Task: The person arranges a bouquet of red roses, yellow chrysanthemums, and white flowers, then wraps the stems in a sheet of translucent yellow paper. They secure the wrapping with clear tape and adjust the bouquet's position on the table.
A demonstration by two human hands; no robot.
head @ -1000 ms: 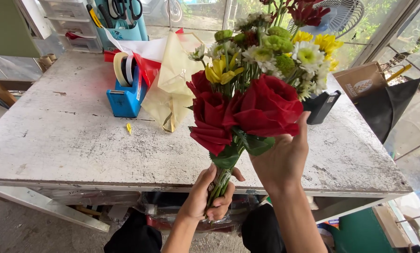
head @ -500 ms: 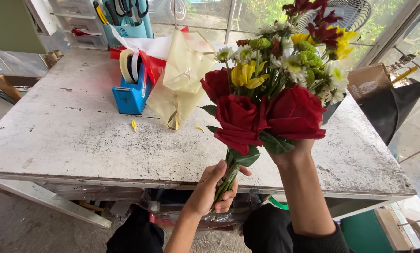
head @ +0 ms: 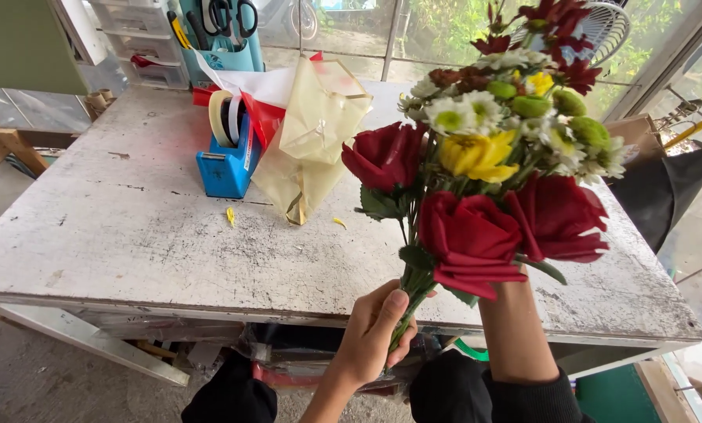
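Observation:
I hold a bouquet [head: 484, 172] of red roses, white and yellow daisies and green buds above the near edge of a worn white table [head: 132, 243]. My left hand [head: 374, 333] is closed around the green stems [head: 410, 301] at the bottom. My right hand is hidden behind the rose heads; only its forearm [head: 515, 329] shows, reaching up into the blooms from below.
A blue tape dispenser [head: 227, 153] and folded yellow and red wrapping sheets [head: 312, 137] lie mid-table. A blue holder with scissors [head: 222, 31] and drawer boxes [head: 135, 39] stand at the back. A fan [head: 606, 27] and a brown paper bag [head: 641, 137] sit at the right.
The bouquet has shifted to the right and risen a little, with the rose heads turning toward me. My left hand stays closed on the stems.

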